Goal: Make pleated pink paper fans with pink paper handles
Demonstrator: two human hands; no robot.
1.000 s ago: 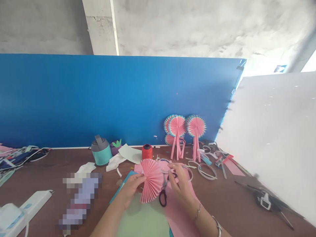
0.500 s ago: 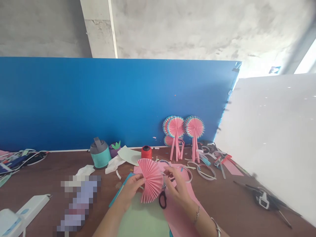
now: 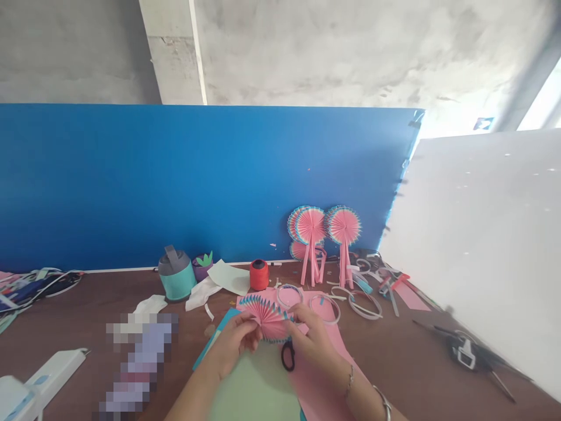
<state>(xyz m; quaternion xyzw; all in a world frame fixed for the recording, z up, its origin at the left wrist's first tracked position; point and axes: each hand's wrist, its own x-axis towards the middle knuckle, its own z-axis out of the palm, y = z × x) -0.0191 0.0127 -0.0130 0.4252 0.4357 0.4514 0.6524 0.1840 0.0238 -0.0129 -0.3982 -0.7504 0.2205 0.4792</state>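
A pink pleated paper fan [image 3: 268, 318] with a blue edge is held between both my hands, tilted almost flat toward the camera. My left hand [image 3: 234, 342] pinches its left side and my right hand [image 3: 312, 340] grips its right side. Black-handled scissors [image 3: 288, 355] lie just below the fan, partly hidden by my right hand. Under my hands lie a pale green sheet [image 3: 256, 392] and a pink sheet [image 3: 318, 380].
Finished pink fans [image 3: 326, 231] lean on the blue partition [image 3: 197, 175]. A red thread spool [image 3: 259, 274], a teal container [image 3: 176, 279], paper rings [image 3: 324, 307] and scraps lie on the brown table [image 3: 407, 362]. A glue gun [image 3: 464, 352] sits at right, a white panel [image 3: 486, 245] beyond.
The fan has tipped from upright to nearly flat, showing its blue edge. Both hands moved closer onto its sides; the view shifted slightly left.
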